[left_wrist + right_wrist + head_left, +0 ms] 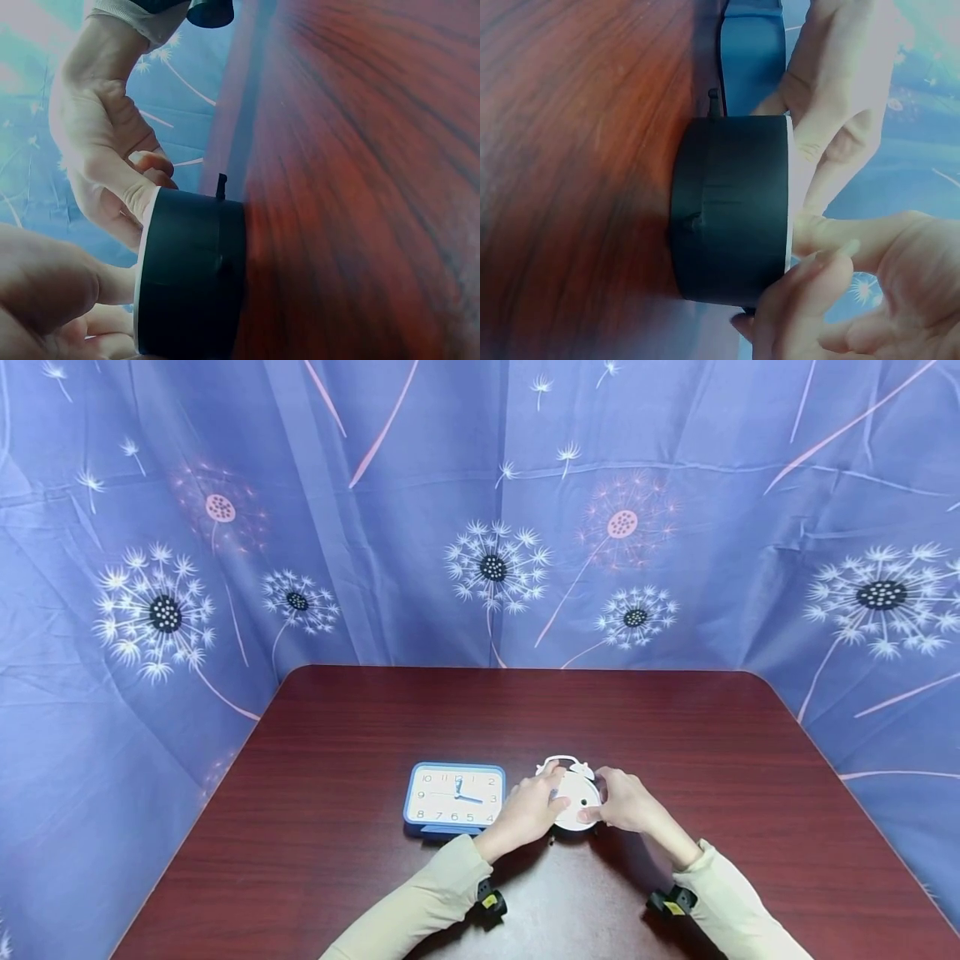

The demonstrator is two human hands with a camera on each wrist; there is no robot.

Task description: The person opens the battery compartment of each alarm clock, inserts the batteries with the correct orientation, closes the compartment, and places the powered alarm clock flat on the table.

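Observation:
A twin-bell alarm clock (576, 788) lies flat on the table, its white round side up and its handle and bells pointing away from me. Both wrist views show its dark side wall (191, 277) low over the wood, with a small foot sticking out. My left hand (531, 808) holds it from the left, thumb on the white side and fingers up near the bells. From the right, my right hand (626, 802) grips its edge, thumb also on the white side. Left of them is a blue rectangular clock (455, 795) with a white dial, near my left hand.
The dark red wooden table (360, 718) has rounded far corners. A blue curtain (420, 560) with dandelion prints hangs behind it and along both sides. Black wrist cameras (491, 902) sit at the cuffs of the pale sleeves (420, 906).

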